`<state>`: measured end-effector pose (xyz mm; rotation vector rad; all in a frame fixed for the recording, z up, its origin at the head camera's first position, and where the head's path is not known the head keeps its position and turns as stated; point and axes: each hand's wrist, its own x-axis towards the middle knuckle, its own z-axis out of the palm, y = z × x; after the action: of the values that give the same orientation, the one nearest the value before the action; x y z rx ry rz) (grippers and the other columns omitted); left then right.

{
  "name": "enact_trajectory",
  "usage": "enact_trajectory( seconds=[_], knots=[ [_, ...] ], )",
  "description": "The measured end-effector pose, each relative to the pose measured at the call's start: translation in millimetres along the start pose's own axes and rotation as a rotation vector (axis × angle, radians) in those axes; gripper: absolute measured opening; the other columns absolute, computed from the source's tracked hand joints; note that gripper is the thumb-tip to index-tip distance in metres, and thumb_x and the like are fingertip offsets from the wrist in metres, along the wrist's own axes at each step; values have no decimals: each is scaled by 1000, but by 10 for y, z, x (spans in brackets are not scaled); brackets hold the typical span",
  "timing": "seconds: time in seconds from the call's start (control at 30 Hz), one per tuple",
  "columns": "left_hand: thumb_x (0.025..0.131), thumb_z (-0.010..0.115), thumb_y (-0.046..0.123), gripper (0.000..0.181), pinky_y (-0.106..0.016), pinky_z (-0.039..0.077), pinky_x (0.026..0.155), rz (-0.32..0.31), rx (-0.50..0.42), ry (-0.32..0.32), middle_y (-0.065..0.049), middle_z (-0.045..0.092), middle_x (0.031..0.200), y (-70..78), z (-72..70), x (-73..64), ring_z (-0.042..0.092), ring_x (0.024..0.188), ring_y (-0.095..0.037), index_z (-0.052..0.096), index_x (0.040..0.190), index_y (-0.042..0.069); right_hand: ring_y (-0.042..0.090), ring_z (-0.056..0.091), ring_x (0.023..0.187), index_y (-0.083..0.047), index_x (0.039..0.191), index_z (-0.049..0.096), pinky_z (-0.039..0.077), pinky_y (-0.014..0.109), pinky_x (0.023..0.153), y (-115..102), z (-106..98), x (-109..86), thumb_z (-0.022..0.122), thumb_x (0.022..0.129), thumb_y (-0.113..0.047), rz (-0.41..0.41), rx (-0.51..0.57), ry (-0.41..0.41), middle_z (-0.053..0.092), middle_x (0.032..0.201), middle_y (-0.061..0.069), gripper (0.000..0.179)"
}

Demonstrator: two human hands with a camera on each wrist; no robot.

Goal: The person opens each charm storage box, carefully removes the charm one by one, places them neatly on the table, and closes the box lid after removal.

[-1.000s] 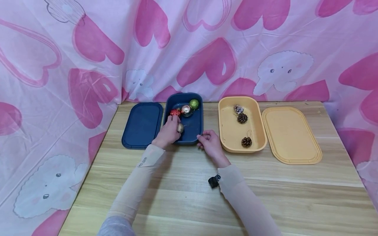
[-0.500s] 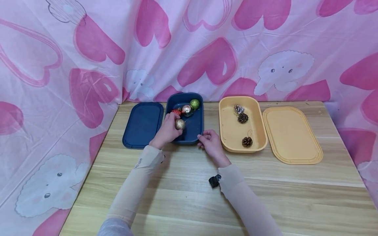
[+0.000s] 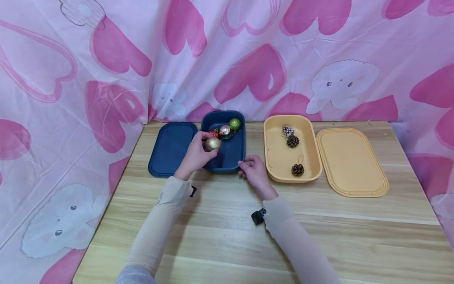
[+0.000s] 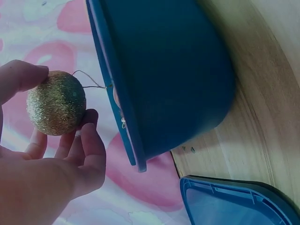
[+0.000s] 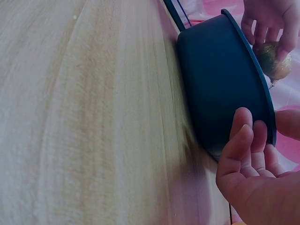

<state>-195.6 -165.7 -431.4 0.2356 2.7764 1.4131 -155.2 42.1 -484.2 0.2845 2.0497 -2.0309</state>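
My left hand (image 3: 196, 154) pinches a gold glitter bauble (image 3: 213, 144) between thumb and fingers, above the left side of a dark blue box (image 3: 232, 157). In the left wrist view a thin hanging loop sticks out of the bauble (image 4: 57, 104), which is clear of the box rim. Inside the box lie a red ornament (image 3: 214, 133), partly hidden by the hand, a shiny pink ball (image 3: 225, 131) and a green glitter ball (image 3: 235, 124). My right hand (image 3: 256, 175) grips the rim at the box's near right corner, thumb inside and fingers against the outer wall (image 5: 220, 70).
A blue lid (image 3: 172, 150) lies left of the box. To the right stands a yellow box (image 3: 312, 165) holding pine cones (image 3: 297, 169), with its yellow lid (image 3: 352, 161) beside it. The wooden table (image 3: 227, 236) meets a pink patterned cloth (image 3: 244, 71) at the back.
My left hand has lifted the gold bauble from inside the blue box and moved it slightly away and to the left. The right hand has stayed at the box's corner.
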Motion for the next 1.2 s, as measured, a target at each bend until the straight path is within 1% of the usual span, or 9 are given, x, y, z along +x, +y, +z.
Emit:
enact_trajectory(
  seconds=[0.2, 0.4, 0.57, 0.67, 0.8, 0.9, 0.97, 1.07, 1.2],
  knots=[
    [84, 71, 11, 47, -37, 51, 86, -34, -106, 11, -14, 48, 127, 7, -70, -58, 55, 105, -29, 45, 123, 5, 18, 65, 67, 3, 118, 47, 50, 26, 63, -9, -6, -1, 62, 94, -13, 6, -2, -9, 67, 87, 12, 33],
    [86, 71, 10, 48, -27, 49, 79, -104, -249, -1, -12, 49, 128, 46, -155, -130, 51, 102, -27, 45, 126, 7, 18, 64, 67, 3, 122, 47, 50, 26, 64, -8, -5, -10, 63, 94, -14, 9, -1, -13, 67, 92, 18, 37],
    [86, 70, 8, 51, -20, 50, 75, -135, -305, -13, -12, 48, 129, 65, -218, -182, 49, 102, -26, 45, 130, 6, 18, 65, 68, 2, 119, 48, 51, 27, 64, 6, 1, 1, 62, 94, -14, 4, -6, -7, 67, 91, 17, 33],
    [86, 70, 9, 52, -21, 50, 77, -145, -311, -22, -12, 47, 131, 56, -248, -216, 50, 106, -26, 45, 132, 6, 20, 66, 69, 1, 118, 48, 52, 28, 65, 19, 0, 12, 61, 94, -14, 0, -9, -3, 68, 89, 14, 31],
    [87, 70, 11, 51, -26, 48, 87, -154, -317, -25, -8, 46, 136, 46, -282, -275, 48, 114, -24, 47, 133, 8, 23, 66, 72, -1, 116, 48, 53, 30, 67, 29, -2, 17, 61, 95, -15, -3, -11, -2, 67, 88, 11, 29],
    [86, 70, 9, 51, -28, 45, 92, -150, -342, -26, -7, 45, 140, 55, -303, -321, 46, 118, -25, 48, 133, 7, 22, 66, 71, -1, 116, 48, 53, 30, 67, 31, -4, 16, 61, 95, -15, -6, -12, -2, 67, 87, 10, 28],
    [86, 69, 7, 51, -25, 46, 92, -152, -366, -28, -9, 45, 140, 59, -312, -349, 48, 119, -25, 47, 133, 7, 20, 65, 70, -1, 116, 48, 53, 30, 67, 35, -5, 15, 61, 94, -14, -8, -9, -3, 66, 88, 10, 29],
    [86, 67, 1, 53, -20, 50, 88, -158, -423, -38, -11, 43, 138, 64, -322, -388, 51, 119, -23, 45, 133, 6, 16, 65, 68, 1, 118, 48, 52, 28, 66, 38, -7, 15, 61, 95, -13, -15, -8, -6, 66, 89, 10, 30],
    [85, 65, -6, 57, -16, 52, 83, -156, -500, -51, -14, 41, 137, 54, -333, -443, 55, 117, -18, 38, 135, 0, 16, 64, 68, 2, 119, 47, 52, 27, 66, 42, -7, 13, 61, 95, -14, -16, -3, -12, 66, 92, 13, 32]
  ],
)
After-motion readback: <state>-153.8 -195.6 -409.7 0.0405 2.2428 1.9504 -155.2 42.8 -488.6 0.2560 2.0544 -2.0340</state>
